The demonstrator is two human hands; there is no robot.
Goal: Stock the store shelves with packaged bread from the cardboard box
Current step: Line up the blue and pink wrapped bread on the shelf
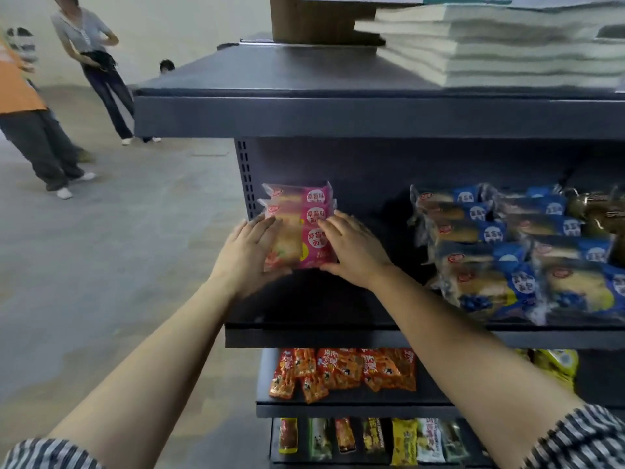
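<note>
Centre frame, left hand (252, 247) and right hand (351, 247) press near-straight fingers against both sides of pink bread packs (304, 228) stacked at the shelf's (304, 336) left end, likely squaring the pile.

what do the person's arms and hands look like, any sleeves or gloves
No gloves: neither the left hand nor the right hand shows a ring or watch. The left sleeve and right sleeve are dark-and-white striped fabric, ending near the elbows, forearms bare.
</note>
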